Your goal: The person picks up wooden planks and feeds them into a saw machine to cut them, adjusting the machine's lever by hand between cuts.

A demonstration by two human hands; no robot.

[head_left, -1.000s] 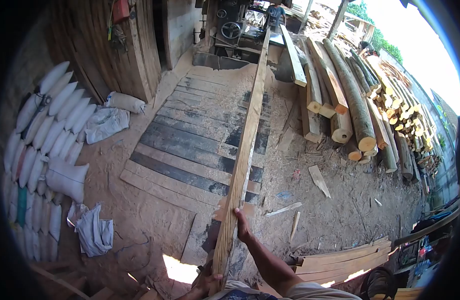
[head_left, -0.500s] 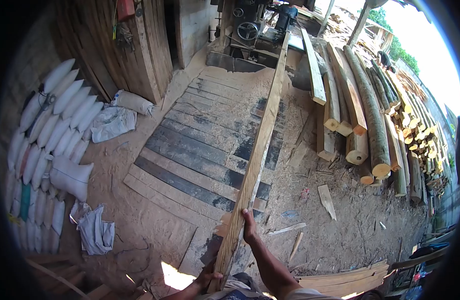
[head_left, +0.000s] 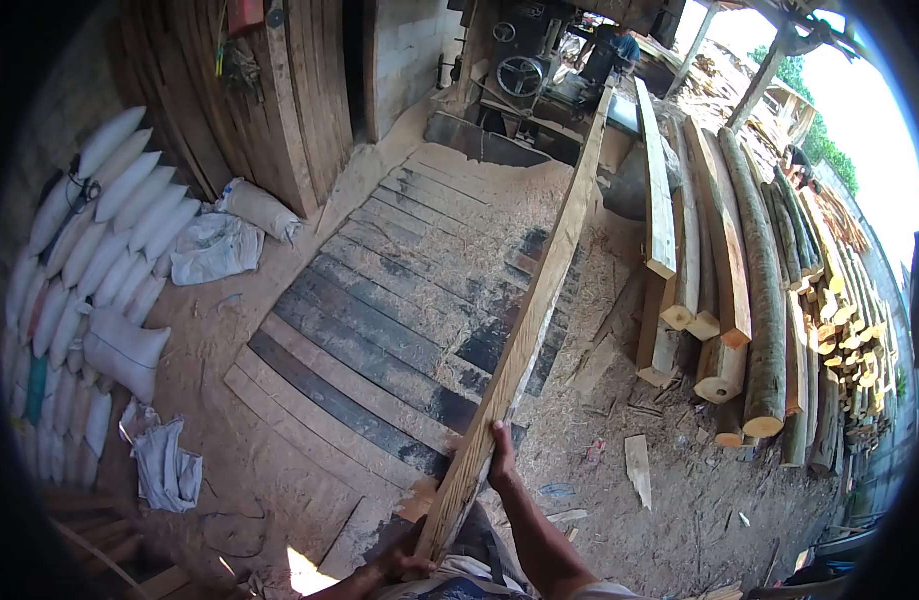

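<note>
A long squared timber beam [head_left: 540, 345] slants from my body up to the machine at the far end of the yard. Its near end is in my left hand [head_left: 408, 560], low by my waist, with the fingers closed around it. Farther along, my right hand [head_left: 503, 457] grips the beam's right side, thumb on the top edge. The far end of the beam reaches the machine [head_left: 540, 80] with a handwheel; what it rests on there cannot be made out.
Dark floor boards [head_left: 380, 300] strewn with sawdust lie left of the beam. Logs and squared timbers [head_left: 765, 300] are stacked at right. Filled white sacks [head_left: 110, 240] pile up at left, near tall planks [head_left: 250, 110]. A wood offcut [head_left: 639, 470] lies on the dirt.
The view has turned, so the machine and log stack appear farther right and lower. Both hands keep their hold on the beam, which shows little movement of its own.
</note>
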